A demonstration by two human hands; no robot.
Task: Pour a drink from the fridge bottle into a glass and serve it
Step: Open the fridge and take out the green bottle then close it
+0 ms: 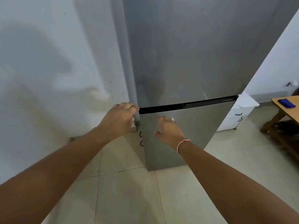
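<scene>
A tall grey fridge (186, 54) stands straight ahead with both doors closed, a dark gap (186, 105) running between the upper and lower door. My left hand (120, 118) curls its fingers over the left edge of the fridge, level with that gap. Lying flat on the lower door (194, 126) just under the gap, my right hand (168, 129) has its fingers spread and holds nothing. A beaded bracelet circles the right wrist. No bottle or glass is visible.
A white wall (56, 62) runs close along the fridge's left side. A small white cabinet (237, 115) stands to the right of the fridge. A wooden table (286, 107) with a blue cloth (286, 103) sits at the far right. Pale floor tiles (137, 191) lie below.
</scene>
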